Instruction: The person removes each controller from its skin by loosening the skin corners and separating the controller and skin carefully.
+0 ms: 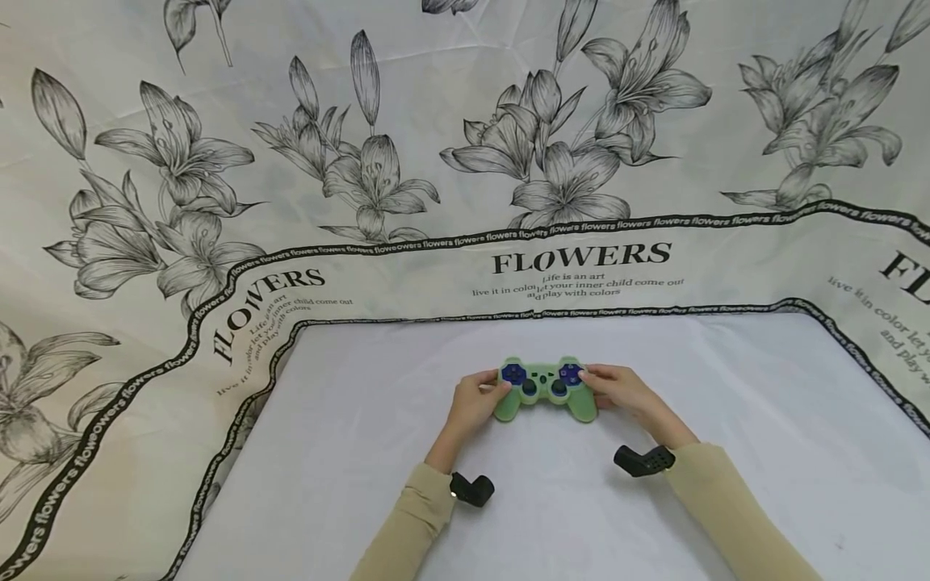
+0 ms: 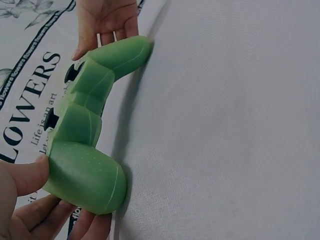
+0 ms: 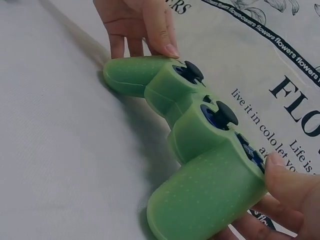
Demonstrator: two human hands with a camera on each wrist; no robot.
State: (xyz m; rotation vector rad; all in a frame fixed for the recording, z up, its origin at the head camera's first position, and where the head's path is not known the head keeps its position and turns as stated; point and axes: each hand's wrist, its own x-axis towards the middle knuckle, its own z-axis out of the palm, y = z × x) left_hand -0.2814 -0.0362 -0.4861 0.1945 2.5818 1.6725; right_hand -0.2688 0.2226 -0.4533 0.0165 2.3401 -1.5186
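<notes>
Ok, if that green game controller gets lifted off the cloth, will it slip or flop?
The controller probably stays stiff: it keeps its two-horned shape between the left hand and right hand. Its green skin looks matte and dotted, so likely grippy. Pushed, it should slide, not roll, perhaps wrinkling the white cloth.

1. Both forearms reach forward from the bottom edge, converging toward centre, in beige sleeves
2. Left hand (image 1: pixel 475 399): fingers curled, thumb on top, gripping its end of what's held between the hands
3. Right hand (image 1: pixel 617 387): mirrored pose, thumb over, fingers tucked under
4. Black camera unit on each wrist, under the cuff
</notes>
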